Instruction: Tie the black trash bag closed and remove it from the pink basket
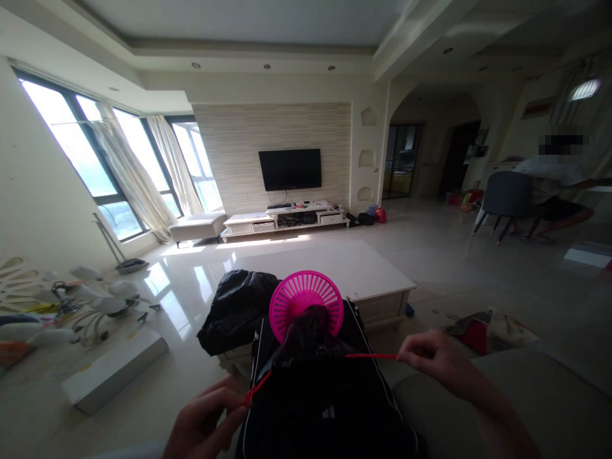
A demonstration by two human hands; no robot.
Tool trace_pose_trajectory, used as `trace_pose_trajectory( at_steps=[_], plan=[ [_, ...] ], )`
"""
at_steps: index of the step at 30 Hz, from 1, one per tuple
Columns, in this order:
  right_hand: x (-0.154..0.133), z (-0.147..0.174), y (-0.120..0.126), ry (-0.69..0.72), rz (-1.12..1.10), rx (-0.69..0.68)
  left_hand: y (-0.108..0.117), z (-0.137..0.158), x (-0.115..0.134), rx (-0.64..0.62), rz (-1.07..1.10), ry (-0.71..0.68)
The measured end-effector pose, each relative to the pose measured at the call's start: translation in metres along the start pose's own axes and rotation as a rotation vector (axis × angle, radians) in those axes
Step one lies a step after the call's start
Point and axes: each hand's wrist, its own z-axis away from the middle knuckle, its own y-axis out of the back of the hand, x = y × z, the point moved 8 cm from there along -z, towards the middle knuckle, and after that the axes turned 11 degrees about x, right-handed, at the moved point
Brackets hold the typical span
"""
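The bag [306, 338], black and thin, lies bunched above the dark clothing [388, 395] over the person's lap, its upper part overlapping the pink basket [306, 287]. How much of it sits inside the basket is too dark to tell.

The left string [261, 384], red, slants down from the bag to the left hand [210, 414], whose fingers are pinched closed on it. The right string [371, 356], also red, runs nearly level and looks taut to the right hand [437, 360], its fingers curled closed on the end.

Neither hand is on the basket, so it could tip or roll if the bag drags at it. The right hand sits higher than the left; an uneven pull could skew the bag's mouth. Too hard a tug could tear the thin plastic where a string comes out, or slip a string from the fingers.

Just beyond the basket is the worktop [325, 261], with a black bundle [234, 312] on its near left corner. A white box [115, 370] lies on the floor to the left. Well apart, a person [549, 175] sits by a chair [507, 194].
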Motion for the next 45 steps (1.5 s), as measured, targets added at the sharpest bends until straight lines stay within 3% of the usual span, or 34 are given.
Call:
trace_pose_trajectory(
  at_steps=[3,6,9,14,20,28,33,38,45],
  plan=[
    [0.003,0.003,-0.016,-0.031,0.058,-0.122,-0.002,0.004,0.002,-0.027,0.164,0.012],
    [0.001,0.005,-0.011,0.021,0.034,-0.058,-0.005,0.004,-0.002,-0.026,0.216,0.019],
    [-0.006,0.008,0.001,0.128,-0.025,0.009,-0.007,0.003,-0.007,-0.021,0.18,0.01],
    [-0.021,0.016,0.005,0.296,-0.191,-0.055,-0.016,0.001,-0.002,-0.084,0.084,-0.029],
    [-0.031,0.021,0.005,0.368,-0.308,-0.077,-0.027,-0.003,0.0,-0.118,0.066,0.014],
    [-0.041,0.026,0.005,0.376,-0.383,-0.093,-0.031,-0.007,0.012,-0.118,0.017,0.036],
    [-0.037,0.025,0.006,0.371,-0.408,-0.082,-0.032,-0.002,0.0,-0.092,0.142,0.139],
    [-0.025,0.016,0.006,0.288,-0.256,-0.004,-0.024,0.004,-0.007,-0.134,0.254,0.023],
    [-0.011,0.006,-0.004,0.141,-0.05,0.029,-0.016,0.008,0.016,-0.149,0.374,-0.103]
  ],
)
